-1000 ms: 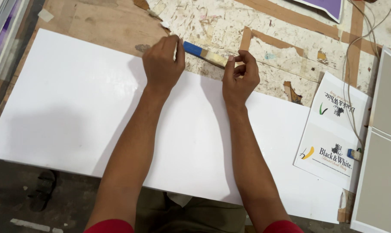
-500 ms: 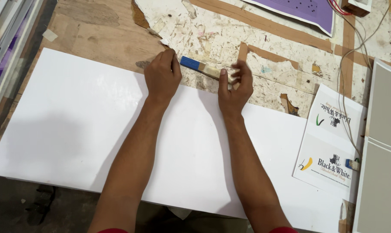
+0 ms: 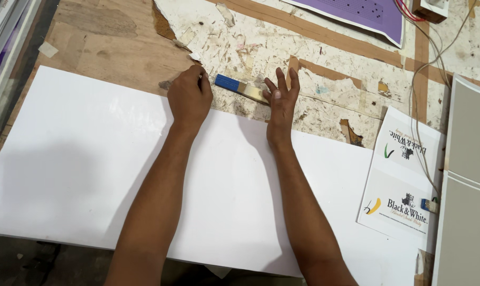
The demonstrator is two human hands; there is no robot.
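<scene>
Brush (image 3: pixel 241 88) lies on the scarred worktop (image 3: pixel 107 47) just past the far edge of the white board (image 3: pixel 81 175), between the two hands. Its long axis runs left to right with a slight slant: the blue handle end sits to the left and a little farther off, the pale bristle end to the right and a little nearer. The right hand (image 3: pixel 281 100) is closest to it; its fingers (image 3: pixel 293 79) are spread and straight, palm down over the board's far edge, and the thumb side looks to touch the bristle end, though contact is hard to confirm. It grips nothing. The left hand (image 3: pixel 189 96) is curled into a loose fist on the same edge, knuckles up, a short gap away from the handle end. Whether something small is pinched in it cannot be told, as the fingertips are tucked under.

The board is broad and flat, and both forearms lie across it from the near side. To the right, a printed white sheet (image 3: pixel 404 185) overlaps the board's right end, and grey panels (image 3: pixel 467 212) lie beyond that. A thin cable (image 3: pixel 417 132) trails down from the far right to a small blue plug (image 3: pixel 428 204). A purple sheet (image 3: pixel 356 13) lies at the far edge. No containers are in view.
</scene>
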